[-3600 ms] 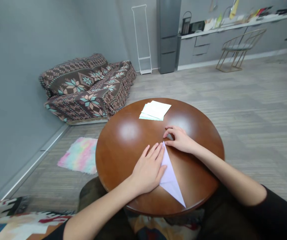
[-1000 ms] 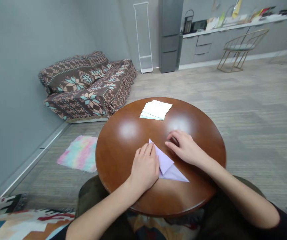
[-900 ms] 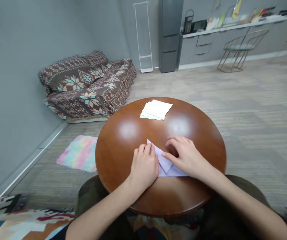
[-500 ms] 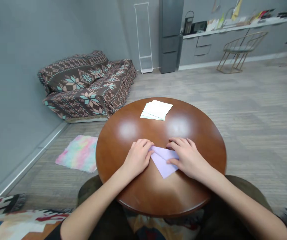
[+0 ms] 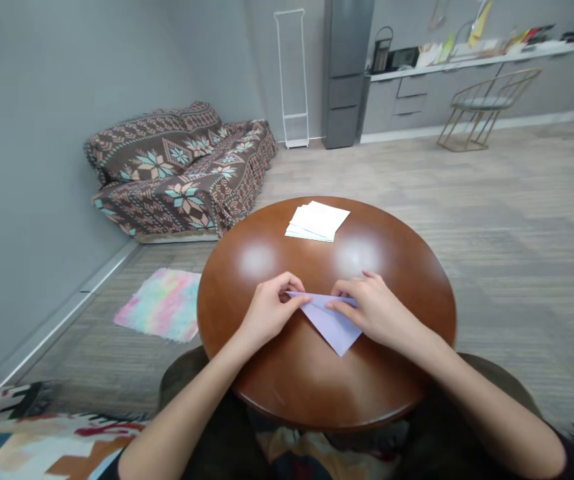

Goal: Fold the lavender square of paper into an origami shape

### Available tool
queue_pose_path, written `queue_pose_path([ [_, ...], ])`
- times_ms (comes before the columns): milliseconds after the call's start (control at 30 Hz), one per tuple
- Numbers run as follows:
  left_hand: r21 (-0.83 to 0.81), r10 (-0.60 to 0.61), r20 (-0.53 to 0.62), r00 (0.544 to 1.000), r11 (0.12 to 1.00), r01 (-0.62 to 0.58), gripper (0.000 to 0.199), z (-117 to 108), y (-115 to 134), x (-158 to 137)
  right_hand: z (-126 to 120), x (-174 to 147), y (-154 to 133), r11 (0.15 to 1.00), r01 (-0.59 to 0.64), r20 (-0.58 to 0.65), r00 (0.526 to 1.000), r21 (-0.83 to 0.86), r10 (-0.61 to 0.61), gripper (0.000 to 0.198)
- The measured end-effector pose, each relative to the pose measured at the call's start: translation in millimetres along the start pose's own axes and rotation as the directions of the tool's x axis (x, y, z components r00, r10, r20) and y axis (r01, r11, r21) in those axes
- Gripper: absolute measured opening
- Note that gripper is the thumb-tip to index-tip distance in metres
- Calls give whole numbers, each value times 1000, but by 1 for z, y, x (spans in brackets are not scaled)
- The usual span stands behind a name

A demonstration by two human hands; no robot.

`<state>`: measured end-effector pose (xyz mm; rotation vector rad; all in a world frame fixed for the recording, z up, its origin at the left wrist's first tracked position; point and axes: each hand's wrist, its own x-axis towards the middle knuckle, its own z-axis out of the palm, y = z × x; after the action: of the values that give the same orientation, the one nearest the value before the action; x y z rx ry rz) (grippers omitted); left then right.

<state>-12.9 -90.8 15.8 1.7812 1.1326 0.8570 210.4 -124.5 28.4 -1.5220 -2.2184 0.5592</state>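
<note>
Between my hands, a folded sheet of purple paper (image 5: pixel 337 328) lies on the round brown table (image 5: pixel 311 393), with one corner pointing toward me. A narrow strip is turned down along its far edge. My left hand (image 5: pixel 275 310) pinches the paper's left corner between thumb and fingers. At the right part of the strip, my right hand (image 5: pixel 367 303) grips the paper, thumb on top and fingers curled behind the far edge. The right corner is hidden under that hand.
A stack of white paper sheets (image 5: pixel 319 221) lies at the table's far side. Beyond it stand a sofa (image 5: pixel 187 177) with a patterned cover and a gold-framed chair (image 5: pixel 484 103). On the floor to the left is a pastel fluffy rug (image 5: pixel 161 307).
My left fingers have moved from lying over the left corner to pinching it with the thumb. The paper has turned slightly, and its near corner sits a little farther right.
</note>
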Motion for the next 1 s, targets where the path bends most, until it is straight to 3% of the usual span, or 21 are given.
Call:
queue_pose_path([
  [67,-196,-41,-55,998,980,29,25,1,-2,-2,-5,0,-3,990,-42,10,999,133,41,24],
  [133,-356,-75,-39,996,933,56,31,4,-4,-4,-8,0,-5,958,-78,32,997,276,72,25],
  [267,-532,-120,-38,992,843,81,29,12,-7,-4,-9,0,-4,879,-136,80,991,457,111,24],
  [500,-530,-172,-96,981,843,96,29,18,-8,-3,-2,2,4,797,-221,158,975,563,159,22],
  [767,-499,-129,-121,984,865,52,27,19,-3,-1,0,3,11,799,-216,178,974,562,138,20],
  [1000,-629,-172,-75,982,773,88,24,18,-9,-1,-1,3,11,794,-234,194,970,562,149,19],
])
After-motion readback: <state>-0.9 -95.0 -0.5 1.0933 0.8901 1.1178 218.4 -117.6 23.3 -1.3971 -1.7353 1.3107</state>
